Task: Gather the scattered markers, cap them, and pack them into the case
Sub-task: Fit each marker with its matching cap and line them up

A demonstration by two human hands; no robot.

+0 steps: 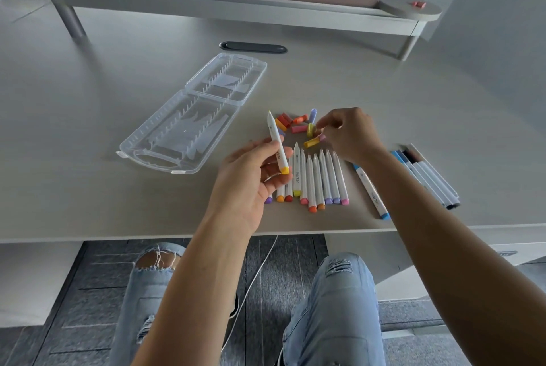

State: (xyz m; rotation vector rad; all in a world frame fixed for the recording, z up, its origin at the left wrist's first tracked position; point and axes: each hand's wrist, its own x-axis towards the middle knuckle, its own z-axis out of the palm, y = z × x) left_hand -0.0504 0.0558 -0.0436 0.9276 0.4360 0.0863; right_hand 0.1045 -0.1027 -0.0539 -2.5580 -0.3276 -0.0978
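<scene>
An uncapped yellow-ended marker [278, 144] is gripped by the left hand [251, 185]. Just beyond it, a cap [317, 131] is pinched by the right hand [351, 135]. A mismatched colour may be selected from the crowded cap pile [295, 124]. The open case [189, 117] lies left of the grip.

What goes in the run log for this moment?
left hand: holds uncapped yellow marker | right hand: picking among loose caps | case: open, empty

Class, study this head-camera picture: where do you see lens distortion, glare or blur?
Head view: the wide lens bows the desk edge and splays the forearms; soft glare on the clear case; the right hand over the caps looks slightly soft, and the dark-ended markers at right are smeared.
</scene>
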